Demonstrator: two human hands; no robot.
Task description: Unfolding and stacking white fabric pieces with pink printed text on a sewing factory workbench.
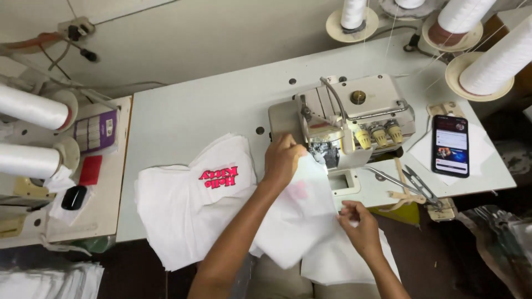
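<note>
At bench's front edge, left hand (282, 158) presses a white cloth piece (299, 216) flat vs. the serger (354, 119), fingers curled on the fabric by the needle area. Right hand (360, 224) pinches the cloth's near edge, off the bench. Stack of white cloth (183, 210) w/ pink print lies at left; snips (418, 185) and phone (450, 145) toward right edge.

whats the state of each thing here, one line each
left hand: pressing white cloth at the sewing machine
right hand: pinching the cloth's near edge
white cloth: partly fed under the machine
sewing machine: threaded
phone: screen lit, lying flat
stack of white pieces: piled, printed side up
snips: lying unused
</note>
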